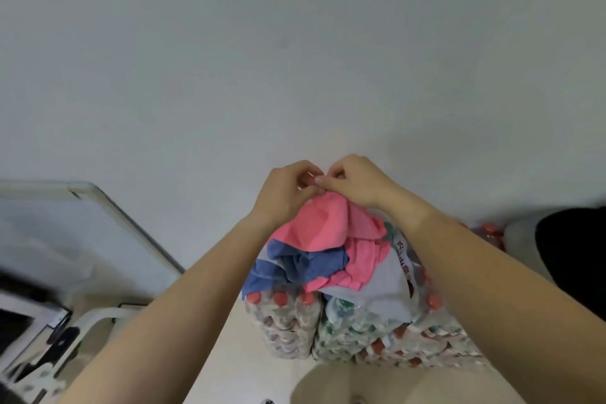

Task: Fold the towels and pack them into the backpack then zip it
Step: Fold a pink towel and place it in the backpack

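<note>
Both hands, left (285,188) and right (352,180), pinch the pink towel (314,223) at frame centre, lifting it off the pile to begin folding; next, find its corners.

Towel heap (323,252) crowns bottle packs (344,328); bare wall (295,59) behind stands clear.

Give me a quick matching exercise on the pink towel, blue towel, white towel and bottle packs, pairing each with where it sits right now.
Things:
1. pink towel
2. blue towel
3. white towel
4. bottle packs

Places:
A. underneath, bearing the whole pile
B. left side of the pile, partly under the pink one
C. pinched at its top edge by left hand and right hand
D. right front of the pile, draped toward the person

Pairs: 1-C, 2-B, 3-D, 4-A
</note>
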